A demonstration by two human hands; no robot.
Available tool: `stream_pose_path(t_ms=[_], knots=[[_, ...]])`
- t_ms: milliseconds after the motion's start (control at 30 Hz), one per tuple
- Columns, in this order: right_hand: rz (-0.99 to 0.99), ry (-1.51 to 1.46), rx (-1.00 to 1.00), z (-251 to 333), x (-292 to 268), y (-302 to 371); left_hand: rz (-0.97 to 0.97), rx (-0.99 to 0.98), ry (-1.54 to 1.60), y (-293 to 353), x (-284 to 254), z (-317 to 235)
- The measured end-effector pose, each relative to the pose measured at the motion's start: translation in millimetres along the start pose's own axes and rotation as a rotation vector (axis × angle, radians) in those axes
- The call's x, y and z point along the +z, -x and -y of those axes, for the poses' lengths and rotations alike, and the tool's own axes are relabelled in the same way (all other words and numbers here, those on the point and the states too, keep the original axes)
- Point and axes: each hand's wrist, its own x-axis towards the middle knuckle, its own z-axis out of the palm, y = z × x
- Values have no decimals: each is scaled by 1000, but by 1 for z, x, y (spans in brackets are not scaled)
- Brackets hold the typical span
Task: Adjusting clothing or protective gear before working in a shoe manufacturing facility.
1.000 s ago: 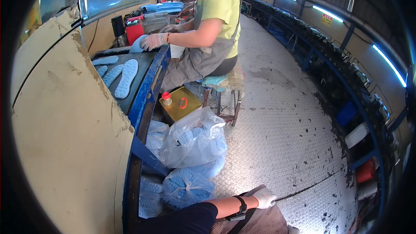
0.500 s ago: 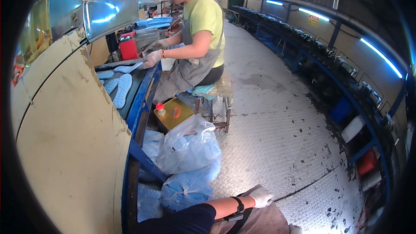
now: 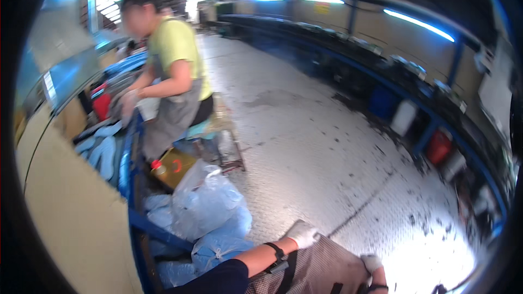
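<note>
Low in front of me is a brown checked cloth [image 3: 332,261] with dark bands across it, stretched between my hands. My left hand [image 3: 301,234], in a white glove, is closed on its far left corner; a dark band circles that wrist. At the cloth's right corner, my gloved right hand [image 3: 372,263] grips the edge, its fingers partly hidden. The lower part of the cloth runs out of view.
Clear bags of blue pieces [image 3: 210,207] lie left of my arm, beside a blue-framed bench [image 3: 133,158] carrying blue insoles [image 3: 103,155]. A co-worker [image 3: 174,71] sits beyond, by a yellow can [image 3: 177,167]. A long machine line [image 3: 348,49] runs along the right.
My view has swung right, so the bench and co-worker sit further left. My right hand has come fully into sight, and more of the cloth shows, spread between both hands.
</note>
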Motion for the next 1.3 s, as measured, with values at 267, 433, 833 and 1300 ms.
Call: stream_pose_path(t_ms=[267, 433, 833, 1300], knots=[[-6, -158, 126, 24, -24, 1, -90, -64, 286, -14, 35, 22], [-38, -176, 174, 20, -33, 17, 56, -60, -48, -23, 4, -16], [-11, -218, 155, 2, -19, 11, 119, -79, -43, -26, -2, -26], [-12, -198, 130, 20, -16, -5, 49, -95, 81, -15, 12, 14]])
